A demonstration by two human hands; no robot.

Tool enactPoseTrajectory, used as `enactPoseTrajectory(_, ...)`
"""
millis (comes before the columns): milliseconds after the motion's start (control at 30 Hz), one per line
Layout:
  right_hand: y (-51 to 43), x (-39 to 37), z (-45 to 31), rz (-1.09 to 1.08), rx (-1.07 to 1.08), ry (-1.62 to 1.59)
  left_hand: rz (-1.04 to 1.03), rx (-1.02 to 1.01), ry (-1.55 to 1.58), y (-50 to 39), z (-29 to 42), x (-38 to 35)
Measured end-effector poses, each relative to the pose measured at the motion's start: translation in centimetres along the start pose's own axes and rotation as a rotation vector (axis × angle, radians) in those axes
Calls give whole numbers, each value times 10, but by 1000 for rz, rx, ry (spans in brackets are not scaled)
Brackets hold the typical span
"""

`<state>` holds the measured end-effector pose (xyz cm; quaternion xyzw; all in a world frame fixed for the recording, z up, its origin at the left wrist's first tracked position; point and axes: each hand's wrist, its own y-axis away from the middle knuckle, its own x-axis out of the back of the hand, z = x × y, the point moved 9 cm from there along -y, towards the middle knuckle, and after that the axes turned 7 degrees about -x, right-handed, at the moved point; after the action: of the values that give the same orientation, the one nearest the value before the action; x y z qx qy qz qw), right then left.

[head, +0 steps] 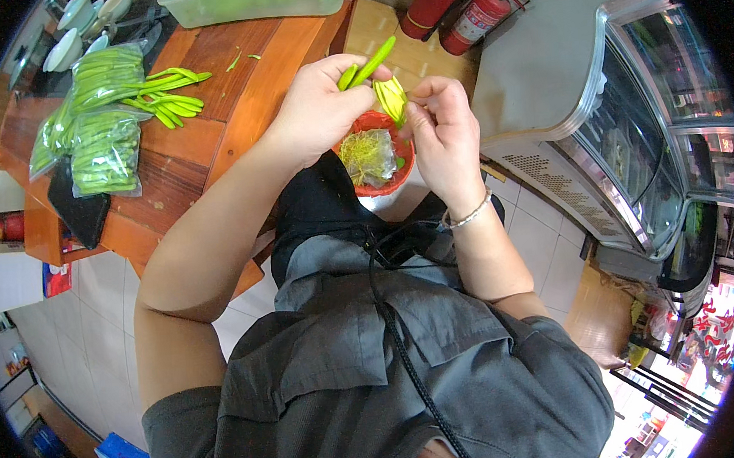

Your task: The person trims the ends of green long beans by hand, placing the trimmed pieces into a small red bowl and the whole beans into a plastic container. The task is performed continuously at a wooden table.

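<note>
My left hand [323, 104] holds long green daylily buds [373, 62] that stick out between thumb and fingers. My right hand [449, 137] pinches the edge of a split, yellow-green bud [390, 100] with its petals spread, close to the left fingertips. Right below both hands stands a red-lined bin [374, 191], holding a heap of thin yellow strands [362, 153] and a clear plastic wrapper [385, 170]. To my left on the wooden table [164, 160], several clear bags of buds [105, 148] lie beside a loose bunch of buds [170, 105].
A translucent plastic tub [255, 4] stands on the table's far end. White bowls [64, 51] are at the far left. Two red fire extinguishers [474, 20] stand on the floor ahead, and a glass-fronted display cabinet [622, 128] is at my right.
</note>
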<state>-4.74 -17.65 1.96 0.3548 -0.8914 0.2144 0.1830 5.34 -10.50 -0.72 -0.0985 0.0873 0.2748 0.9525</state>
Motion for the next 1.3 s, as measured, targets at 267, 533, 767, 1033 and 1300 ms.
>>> enactPoseTrajectory(267, 6, 7, -10, 116, 189, -112, 47, 125, 178, 3, 1, -3)
enactPoseTrajectory(533, 2, 6, -2, 83, 73, -211, 56, 53, 164, 3, 4, 0)
enactPoseTrajectory(767, 4, 3, -19, 61, 228, -114, 59, 48, 216, 6, 8, -2)
enactPoseTrajectory(1033, 4, 5, -16, 116, 192, -186, 75, 11, 187, 7, 9, -3)
enactPoseTrajectory(1300, 7, 9, -28, 207, 288, -85, 93, 50, 312, 9, 6, -2)
